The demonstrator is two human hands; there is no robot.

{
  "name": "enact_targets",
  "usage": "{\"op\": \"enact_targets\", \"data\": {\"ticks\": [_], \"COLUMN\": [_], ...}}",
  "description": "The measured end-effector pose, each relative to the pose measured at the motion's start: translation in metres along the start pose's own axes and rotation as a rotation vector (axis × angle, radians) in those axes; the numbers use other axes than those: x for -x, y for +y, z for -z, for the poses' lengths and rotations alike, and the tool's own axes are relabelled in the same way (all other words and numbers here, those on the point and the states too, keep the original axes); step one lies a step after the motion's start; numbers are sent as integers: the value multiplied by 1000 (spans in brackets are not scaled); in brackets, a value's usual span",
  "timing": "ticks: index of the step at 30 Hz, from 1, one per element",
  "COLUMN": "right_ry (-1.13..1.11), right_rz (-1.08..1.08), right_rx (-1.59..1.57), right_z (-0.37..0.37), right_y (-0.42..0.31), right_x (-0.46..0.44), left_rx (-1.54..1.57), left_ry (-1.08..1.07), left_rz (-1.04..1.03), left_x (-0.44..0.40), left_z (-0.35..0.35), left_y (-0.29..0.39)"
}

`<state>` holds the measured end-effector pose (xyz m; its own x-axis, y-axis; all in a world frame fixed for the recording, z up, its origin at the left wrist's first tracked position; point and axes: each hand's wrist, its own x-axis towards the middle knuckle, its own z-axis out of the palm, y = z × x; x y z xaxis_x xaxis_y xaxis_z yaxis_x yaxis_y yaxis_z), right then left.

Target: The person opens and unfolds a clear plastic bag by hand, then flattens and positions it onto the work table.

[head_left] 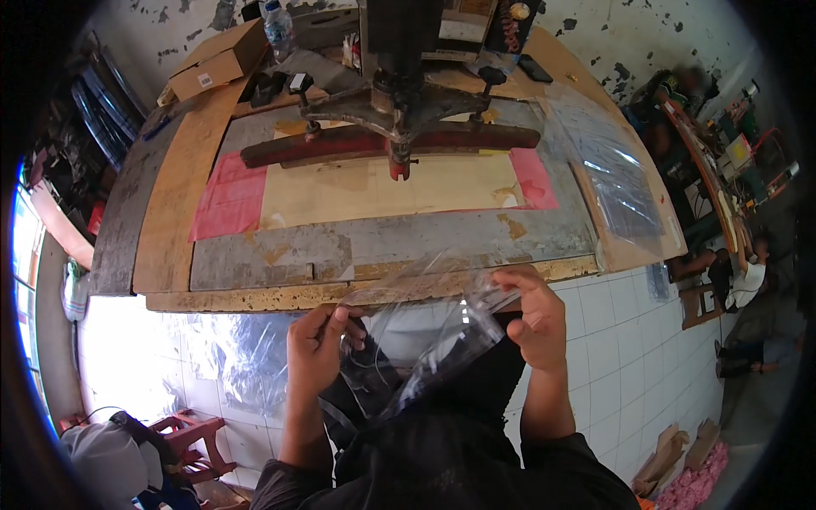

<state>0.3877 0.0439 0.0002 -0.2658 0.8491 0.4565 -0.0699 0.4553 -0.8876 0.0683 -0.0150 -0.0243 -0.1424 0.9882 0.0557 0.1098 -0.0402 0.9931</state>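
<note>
A clear plastic sheet (463, 327) stretches between my two hands over my lap, in front of the machine bench. My left hand (316, 347) pinches its left edge, thumb against the fingers. At the other side my right hand (535, 316) grips the upper right part of the sheet, fingers curled and thumb below. The sheet is bent and shiny, and its lower part hangs toward my dark clothing. Beyond my hands stands a press (399, 110) with a red bar, above a pale yellow sheet (357, 191) with pink ends on the grey metal bed (297, 255).
A stack of clear plastic (616, 183) lies on the bench's right side. A cardboard box (217, 59), a water bottle (278, 32) and a phone (535, 68) sit at the back. More plastic (242, 357) is on the floor at left. Other people (748, 280) are at right.
</note>
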Motion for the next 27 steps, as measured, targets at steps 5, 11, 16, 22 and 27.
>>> {"op": "enact_targets", "data": {"ticks": [5,11,16,22,27], "right_ry": [125,18,30,-53,-652], "right_rz": [-39,-144,-16,-20,-366], "right_rx": [105,81,-200,54,71], "right_z": [-16,-4,36,89,84], "right_y": [-5,-20,-15,-18,-24], "right_x": [-1,1,14,34,35], "left_rx": [-24,102,171,374,383], "left_ry": [-17,94,262,344,476], "left_rz": [-3,50,55,-14,-74], "left_x": [0,-3,-9,-13,-19], "left_z": [-3,10,34,51,50], "left_y": [8,-1,-6,-18,-14]}}
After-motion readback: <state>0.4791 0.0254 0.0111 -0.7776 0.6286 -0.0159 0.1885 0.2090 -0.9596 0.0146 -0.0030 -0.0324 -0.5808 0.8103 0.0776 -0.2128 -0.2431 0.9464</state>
